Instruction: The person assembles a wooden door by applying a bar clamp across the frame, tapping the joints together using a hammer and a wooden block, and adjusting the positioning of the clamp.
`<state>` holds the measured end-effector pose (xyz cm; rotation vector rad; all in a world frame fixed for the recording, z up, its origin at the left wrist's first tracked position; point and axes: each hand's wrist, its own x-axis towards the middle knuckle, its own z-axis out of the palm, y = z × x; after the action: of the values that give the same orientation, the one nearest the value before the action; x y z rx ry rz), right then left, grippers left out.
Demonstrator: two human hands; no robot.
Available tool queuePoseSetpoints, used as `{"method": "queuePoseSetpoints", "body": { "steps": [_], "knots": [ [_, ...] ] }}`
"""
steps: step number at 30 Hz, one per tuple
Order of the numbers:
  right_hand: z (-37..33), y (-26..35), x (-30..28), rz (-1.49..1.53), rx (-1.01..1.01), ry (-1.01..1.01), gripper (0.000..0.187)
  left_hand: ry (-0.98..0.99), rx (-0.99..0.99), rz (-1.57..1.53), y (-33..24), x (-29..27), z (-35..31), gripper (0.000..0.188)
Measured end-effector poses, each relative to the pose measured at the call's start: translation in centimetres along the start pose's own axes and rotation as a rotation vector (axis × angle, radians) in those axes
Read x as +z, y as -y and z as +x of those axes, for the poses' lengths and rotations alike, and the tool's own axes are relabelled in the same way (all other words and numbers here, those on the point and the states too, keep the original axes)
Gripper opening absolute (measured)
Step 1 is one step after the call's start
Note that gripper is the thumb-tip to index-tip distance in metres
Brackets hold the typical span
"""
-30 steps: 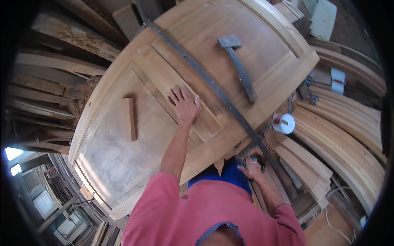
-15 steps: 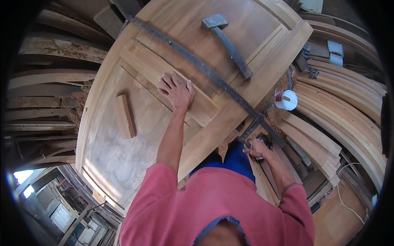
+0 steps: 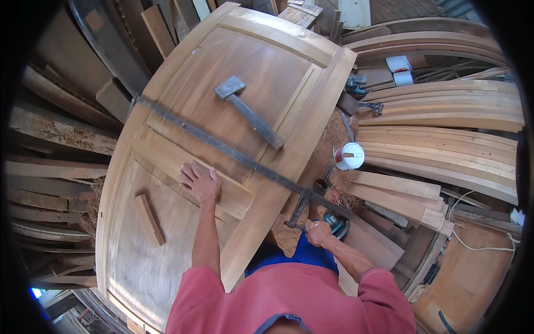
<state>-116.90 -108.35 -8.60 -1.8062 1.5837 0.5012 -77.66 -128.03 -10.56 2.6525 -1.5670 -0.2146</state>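
Note:
My left hand (image 3: 201,185) lies flat with fingers spread on the middle rail (image 3: 167,155) of a large panelled wooden door (image 3: 245,61). A long dark bar clamp (image 3: 222,146) spans the door beside that rail. At the clamp's near end, beyond the door's edge, my right hand (image 3: 319,232) is closed round the clamp's screw handle (image 3: 297,225); the fingers partly hide it. On the door's upper panel rests a grey mallet (image 3: 250,117). A short wood block (image 3: 149,220) sits on the lower panel, left of my left hand.
Right of the door stands a white bucket (image 3: 353,161) with a stick across its top. A teal power tool (image 3: 336,224) is just beyond my right hand. Stacked boards (image 3: 434,150) line the right, and more timber (image 3: 61,131) the left. Sawdust (image 3: 320,153) covers the floor.
My view has shifted, so the door, mallet and clamp appear lower and further left. The left hand stays flat on the rail. My right hand remains at the clamp's end.

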Motion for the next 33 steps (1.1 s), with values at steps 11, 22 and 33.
{"method": "queuePoseSetpoints", "body": {
  "steps": [11,22,33],
  "knots": [
    [2.1,-0.6,-3.2,0.39,-0.28,0.475,0.03,0.016,-0.054,0.099,0.7,-0.2,-0.1,0.081],
    [1.0,-1.6,-4.1,0.199,-0.329,0.268,0.031,0.045,-0.127,0.125,-1.0,-0.7,0.5,0.083],
    [2.6,-2.1,-2.5,0.537,-0.427,0.581,0.04,0.033,-0.093,0.086,-0.1,-1.0,0.2,0.083]
  ]
}}
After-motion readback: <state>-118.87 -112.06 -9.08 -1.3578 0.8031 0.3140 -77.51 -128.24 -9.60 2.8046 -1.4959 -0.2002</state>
